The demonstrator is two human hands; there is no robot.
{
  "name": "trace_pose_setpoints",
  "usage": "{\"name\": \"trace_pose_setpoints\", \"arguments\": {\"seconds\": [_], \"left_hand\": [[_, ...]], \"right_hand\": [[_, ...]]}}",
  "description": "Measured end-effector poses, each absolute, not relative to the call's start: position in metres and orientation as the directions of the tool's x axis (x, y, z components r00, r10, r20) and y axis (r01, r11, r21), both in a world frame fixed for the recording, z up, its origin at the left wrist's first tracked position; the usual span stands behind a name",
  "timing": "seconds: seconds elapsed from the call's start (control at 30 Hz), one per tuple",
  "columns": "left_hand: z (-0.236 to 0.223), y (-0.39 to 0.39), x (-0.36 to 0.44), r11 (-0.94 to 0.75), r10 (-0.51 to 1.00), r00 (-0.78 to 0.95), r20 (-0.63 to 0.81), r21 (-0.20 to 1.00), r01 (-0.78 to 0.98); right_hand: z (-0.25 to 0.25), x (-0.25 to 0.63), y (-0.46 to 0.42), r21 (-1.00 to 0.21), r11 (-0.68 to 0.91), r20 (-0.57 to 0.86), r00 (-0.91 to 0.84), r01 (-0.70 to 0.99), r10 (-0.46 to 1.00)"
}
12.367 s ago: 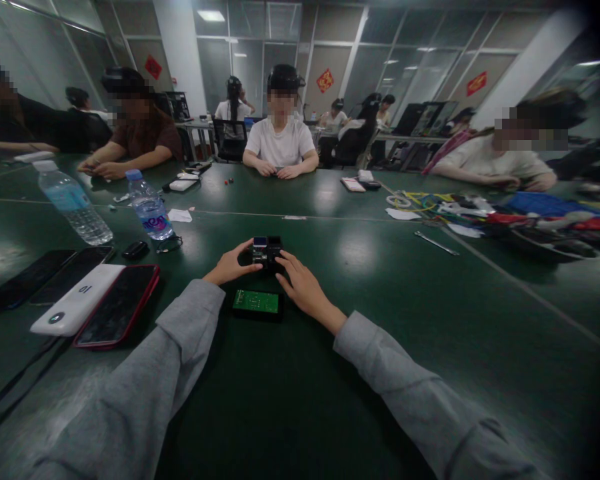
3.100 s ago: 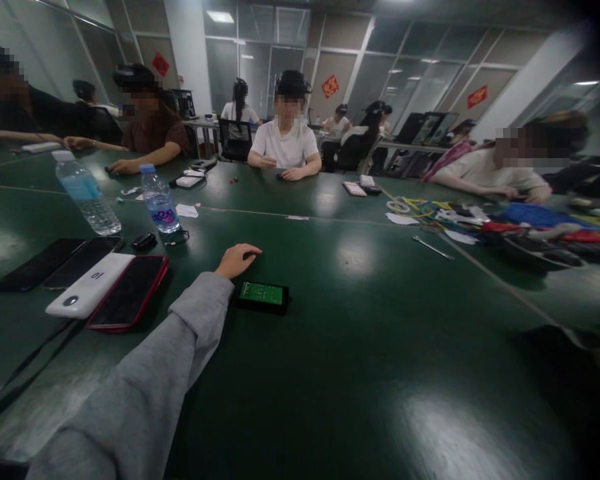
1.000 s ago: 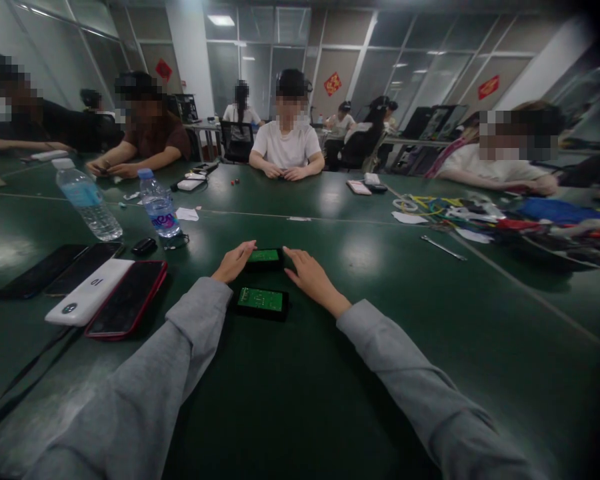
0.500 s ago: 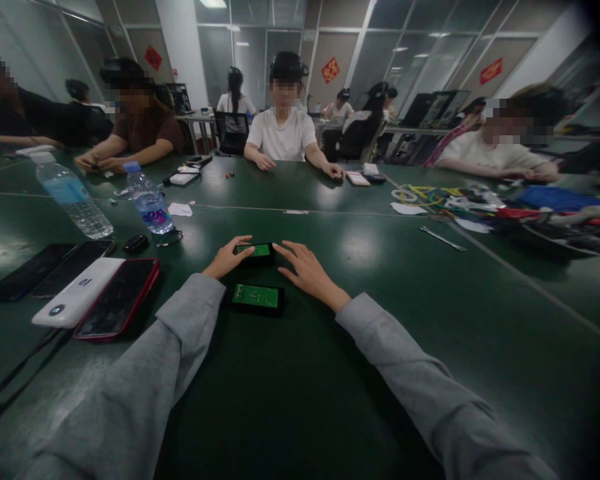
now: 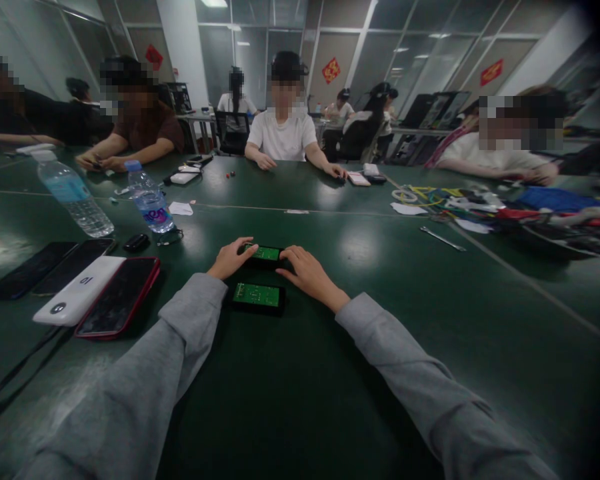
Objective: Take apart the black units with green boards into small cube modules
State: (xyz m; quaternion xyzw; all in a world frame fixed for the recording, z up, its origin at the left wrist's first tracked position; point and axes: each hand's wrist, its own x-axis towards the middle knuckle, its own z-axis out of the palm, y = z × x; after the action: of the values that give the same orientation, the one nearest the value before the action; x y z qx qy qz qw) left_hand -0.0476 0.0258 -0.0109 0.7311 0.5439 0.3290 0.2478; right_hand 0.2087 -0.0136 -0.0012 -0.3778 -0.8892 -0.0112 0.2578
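A green circuit board (image 5: 266, 253) in a dark frame lies on the dark green table (image 5: 300, 387) in front of me. My left hand (image 5: 230, 259) holds its left end, the thumb over the top edge. At its right end, my right hand (image 5: 310, 270) has its fingers against the corner and its thumb on the near side; the exact contact is partly hidden. Closer to me, between my forearms, a second green circuit board (image 5: 257, 295) in a similar dark frame lies flat, touched by neither hand.
Left of my arm lie a red-cased phone (image 5: 117, 298), a white power bank (image 5: 79, 291) and dark phones (image 5: 73, 267). Two water bottles (image 5: 75, 193) stand behind them. On the right are a wrench (image 5: 443, 239) and a cable pile (image 5: 480, 200). Several people sit around.
The far circuit board has shifted slightly right with my left hand. My right hand's fingers have closed in from spread to the board's right end. The nearer board stays put.
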Motion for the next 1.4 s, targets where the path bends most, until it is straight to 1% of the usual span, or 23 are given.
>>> {"name": "trace_pose_setpoints", "arguments": {"seconds": [0.13, 0.23, 0.47, 0.63, 0.9, 1.07, 1.3, 1.4], "left_hand": [[-0.0050, 0.0225, -0.0460, -0.302, 0.953, 0.218, 0.209, 0.665, 0.683], [-0.0050, 0.0237, -0.0474, -0.322, 0.947, 0.244, 0.210, 0.657, 0.682], [-0.0073, 0.0240, -0.0499, -0.359, 0.933, 0.297, 0.205, 0.619, 0.699], [-0.0065, 0.0236, -0.0494, -0.364, 0.930, 0.307, 0.201, 0.616, 0.699], [-0.0081, 0.0249, -0.0508, -0.372, 0.927, 0.313, 0.207, 0.619, 0.692], [-0.0053, 0.0233, -0.0502, -0.361, 0.931, 0.314, 0.188, 0.616, 0.700], [-0.0032, 0.0219, -0.0489, -0.381, 0.923, 0.324, 0.205, 0.587, 0.714], [-0.0040, 0.0224, -0.0491, -0.385, 0.922, 0.325, 0.209, 0.579, 0.719]], "right_hand": [[0.0004, 0.2084, -0.0152, -0.164, 0.718, 0.474, -0.585, 0.676, 0.658], [-0.0011, 0.2088, -0.0145, -0.155, 0.712, 0.476, -0.580, 0.685, 0.661], [-0.0040, 0.2105, -0.0131, -0.184, 0.697, 0.497, -0.546, 0.693, 0.674], [-0.0035, 0.2111, -0.0139, -0.154, 0.696, 0.490, -0.558, 0.701, 0.670], [-0.0027, 0.2118, -0.0145, -0.152, 0.694, 0.492, -0.555, 0.704, 0.671], [-0.0020, 0.2123, -0.0151, -0.155, 0.694, 0.490, -0.555, 0.703, 0.672], [-0.0041, 0.2118, -0.0134, -0.142, 0.701, 0.504, -0.558, 0.699, 0.659], [-0.0065, 0.2120, -0.0125, -0.163, 0.700, 0.517, -0.544, 0.695, 0.661]]}}
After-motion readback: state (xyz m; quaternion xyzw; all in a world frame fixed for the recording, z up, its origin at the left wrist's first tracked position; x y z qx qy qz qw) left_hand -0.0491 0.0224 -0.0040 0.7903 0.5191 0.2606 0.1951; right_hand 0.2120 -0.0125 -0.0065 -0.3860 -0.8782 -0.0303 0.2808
